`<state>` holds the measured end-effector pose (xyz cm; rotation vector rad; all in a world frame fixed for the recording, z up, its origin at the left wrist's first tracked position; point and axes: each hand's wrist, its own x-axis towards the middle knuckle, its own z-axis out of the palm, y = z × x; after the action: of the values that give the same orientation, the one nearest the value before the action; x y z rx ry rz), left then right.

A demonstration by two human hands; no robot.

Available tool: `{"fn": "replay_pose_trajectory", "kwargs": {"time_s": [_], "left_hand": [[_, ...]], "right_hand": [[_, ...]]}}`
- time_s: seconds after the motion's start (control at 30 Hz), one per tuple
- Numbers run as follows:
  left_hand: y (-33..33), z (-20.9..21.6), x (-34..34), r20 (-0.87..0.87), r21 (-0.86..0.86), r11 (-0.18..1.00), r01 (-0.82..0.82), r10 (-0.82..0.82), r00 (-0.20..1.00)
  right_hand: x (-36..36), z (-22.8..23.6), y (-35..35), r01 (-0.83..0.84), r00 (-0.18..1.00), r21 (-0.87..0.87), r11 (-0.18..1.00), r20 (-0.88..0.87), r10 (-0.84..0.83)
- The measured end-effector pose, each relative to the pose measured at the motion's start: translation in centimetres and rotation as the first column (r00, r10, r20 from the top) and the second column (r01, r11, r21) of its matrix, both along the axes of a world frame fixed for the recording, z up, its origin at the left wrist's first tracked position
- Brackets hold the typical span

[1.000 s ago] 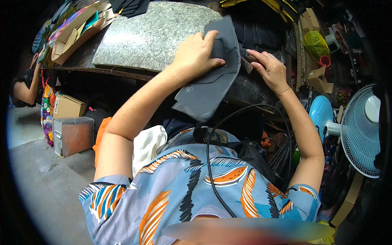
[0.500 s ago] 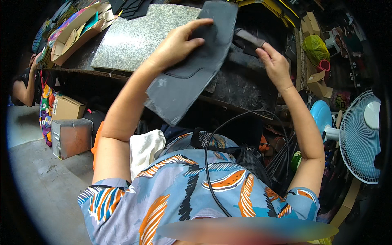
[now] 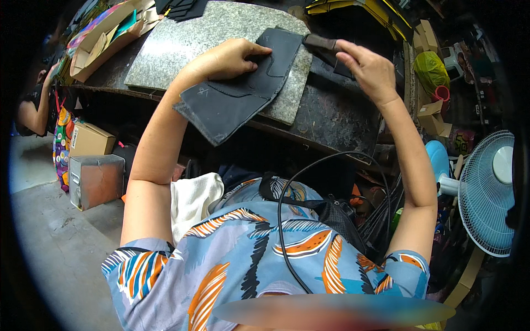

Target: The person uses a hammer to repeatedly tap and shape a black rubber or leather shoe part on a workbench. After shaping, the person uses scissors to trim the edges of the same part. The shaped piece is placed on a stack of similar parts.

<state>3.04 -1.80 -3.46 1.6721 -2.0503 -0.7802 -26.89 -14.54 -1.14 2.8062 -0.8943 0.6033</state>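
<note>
A dark grey-black sheet panel (image 3: 226, 105), leather-like with curved seams and a cut notch, lies at a slant over the front edge of a speckled stone slab (image 3: 165, 55). Its near end hangs past that edge, over my left forearm. My left hand (image 3: 234, 58) holds it at its left side, index finger stretched across the top and thumb bent beneath it. My right hand (image 3: 364, 69) grips a dark, flat bar-like tool (image 3: 322, 43), whose tip comes close to the panel's upper right corner. The tool's exact kind cannot be made out.
Black pieces (image 3: 182, 8) lie stacked behind the slab. An open cardboard box (image 3: 105, 47) stands at the far left, and yellow-edged dark sheets (image 3: 359, 11) lie at the back. A white fan (image 3: 488, 193) stands at right. A black cable (image 3: 281, 215) loops before me.
The panel has come down and left onto the slab, its near end swinging left, with my left hand shifting left too. My right hand has moved the tool left, to the panel's upper corner.
</note>
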Motion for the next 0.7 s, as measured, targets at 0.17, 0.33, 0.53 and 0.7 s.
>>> {"fn": "replay_pose_trajectory", "kwargs": {"time_s": [0.17,0.33,0.53,0.7], "left_hand": [[-0.1,0.1,0.2,-0.090,0.044,0.998,0.039,-0.035,0.995],[-0.2,0.0,0.2,-0.074,0.074,0.997,0.022,-0.016,0.997],[-0.1,0.3,0.2,-0.044,0.040,0.999,0.034,-0.033,0.999],[-0.3,0.3,0.2,-0.001,0.012,0.999,0.048,-0.048,0.999]], "right_hand": [[0.1,-1.3,0.5,-0.280,0.930,0.216,0.935,0.302,0.209],[1.1,-1.8,-1.1,-0.081,0.992,0.054,0.995,0.105,0.075],[1.5,-1.1,-2.0,0.019,0.958,0.264,0.964,0.271,-0.093],[1.9,-0.6,-0.9,0.154,0.984,0.358,0.921,0.030,-0.176]]}}
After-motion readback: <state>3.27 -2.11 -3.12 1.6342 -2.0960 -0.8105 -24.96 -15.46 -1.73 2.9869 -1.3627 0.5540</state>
